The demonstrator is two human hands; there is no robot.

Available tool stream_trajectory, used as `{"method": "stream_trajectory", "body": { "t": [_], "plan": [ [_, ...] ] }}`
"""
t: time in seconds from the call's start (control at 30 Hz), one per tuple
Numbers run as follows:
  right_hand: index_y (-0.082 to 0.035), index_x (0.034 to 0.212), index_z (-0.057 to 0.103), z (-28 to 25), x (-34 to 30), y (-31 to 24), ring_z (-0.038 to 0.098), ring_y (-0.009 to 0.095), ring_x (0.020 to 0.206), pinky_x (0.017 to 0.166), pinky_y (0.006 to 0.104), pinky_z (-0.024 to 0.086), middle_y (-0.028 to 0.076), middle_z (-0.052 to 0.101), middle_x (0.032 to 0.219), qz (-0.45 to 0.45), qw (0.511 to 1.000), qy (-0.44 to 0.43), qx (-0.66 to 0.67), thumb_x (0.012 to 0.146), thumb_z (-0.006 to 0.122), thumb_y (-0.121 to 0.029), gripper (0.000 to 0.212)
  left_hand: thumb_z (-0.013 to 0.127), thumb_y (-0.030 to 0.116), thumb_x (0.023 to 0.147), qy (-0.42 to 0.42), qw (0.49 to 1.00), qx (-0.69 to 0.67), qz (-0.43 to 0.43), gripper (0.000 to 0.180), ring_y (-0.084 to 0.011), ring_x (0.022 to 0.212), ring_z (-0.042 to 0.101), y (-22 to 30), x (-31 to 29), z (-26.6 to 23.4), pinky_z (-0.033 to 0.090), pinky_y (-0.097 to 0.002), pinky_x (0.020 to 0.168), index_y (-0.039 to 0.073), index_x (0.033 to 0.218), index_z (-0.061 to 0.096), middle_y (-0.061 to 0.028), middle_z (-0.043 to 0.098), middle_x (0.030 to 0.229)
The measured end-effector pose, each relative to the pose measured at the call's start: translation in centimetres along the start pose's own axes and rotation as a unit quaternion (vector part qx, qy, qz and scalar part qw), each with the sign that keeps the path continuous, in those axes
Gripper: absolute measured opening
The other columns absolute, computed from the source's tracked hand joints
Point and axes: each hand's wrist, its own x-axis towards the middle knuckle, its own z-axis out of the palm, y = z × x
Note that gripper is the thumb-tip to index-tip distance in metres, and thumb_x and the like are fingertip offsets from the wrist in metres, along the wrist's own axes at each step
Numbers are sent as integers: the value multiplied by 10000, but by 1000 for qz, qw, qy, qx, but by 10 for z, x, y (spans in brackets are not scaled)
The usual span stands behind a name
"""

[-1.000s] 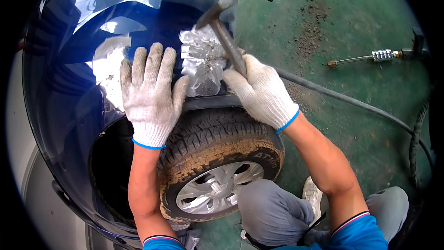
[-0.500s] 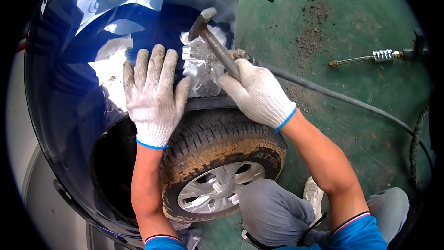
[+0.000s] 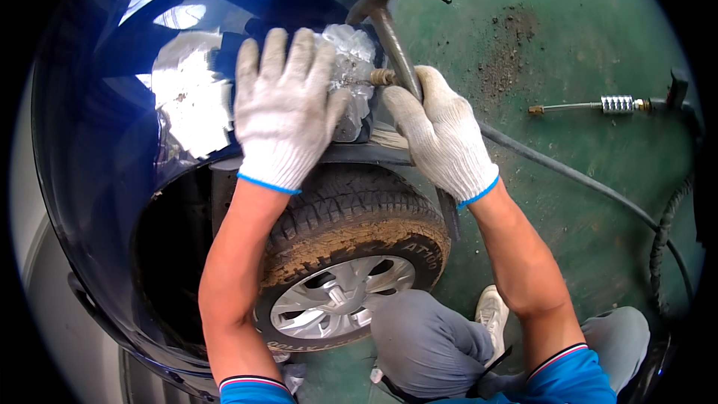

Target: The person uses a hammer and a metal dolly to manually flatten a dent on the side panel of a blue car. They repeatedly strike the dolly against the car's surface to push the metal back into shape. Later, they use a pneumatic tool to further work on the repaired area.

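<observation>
My left hand point(image 3: 280, 116), in a white knit glove with blue trim, lies flat with fingers stretched on the dark blue car body panel point(image 3: 247, 4). Its thumb side covers part of a crinkled bare-metal patch point(image 3: 348, 49). A second silvery patch point(image 3: 191, 101) shows left of that hand. My right hand point(image 3: 445, 131), gloved alike, grips a metal hammer point(image 3: 394, 41) by its handle. The hammer head is raised over the panel's right edge, clear of the patch. Beside the handle, a ribbed brownish fitting point(image 3: 382, 77) sits against the patch.
Below the panel is a muddy tyre point(image 3: 351, 213) with a silver alloy wheel point(image 3: 344, 295), close to my bent knee point(image 3: 419, 344). A grey hose point(image 3: 561, 168) crosses the green floor point(image 3: 568, 254). Dirt point(image 3: 508, 56) and a metal-tipped air tool point(image 3: 617, 105) lie at the right.
My left hand has slid right, off the left patch and onto the edge of the right one. The hammer has moved up and right, away from over the right patch. The view has shifted slightly.
</observation>
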Motion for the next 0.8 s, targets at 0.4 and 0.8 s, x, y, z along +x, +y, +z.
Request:
{"method": "stream_trajectory", "body": {
  "t": [0.4, 0.8],
  "plan": [
    [13, 1256, 575, 26, 6, 29, 730, 487, 755, 681, 559, 573, 267, 720, 786, -67, 991, -41, -110, 1074, 642, -288, 359, 827, 311, 937, 19, 999, -5, -33, 548, -355, 1447, 591, -49, -44, -34, 386, -542, 1265, 141, 1446, 715, -105, 693, 1492],
    [19, 1168, 618, 18, 11, 15, 753, 367, 740, 712, 464, 588, 234, 733, 811, -34, 996, -44, -73, 1077, 650, -265, 300, 823, 325, 936, 31, 999, 6, -39, 538, -356, 1443, 597, -44, -41, -30, 382, -558, 1264, 130, 1429, 729, -111, 710, 1466]
  ]
}}
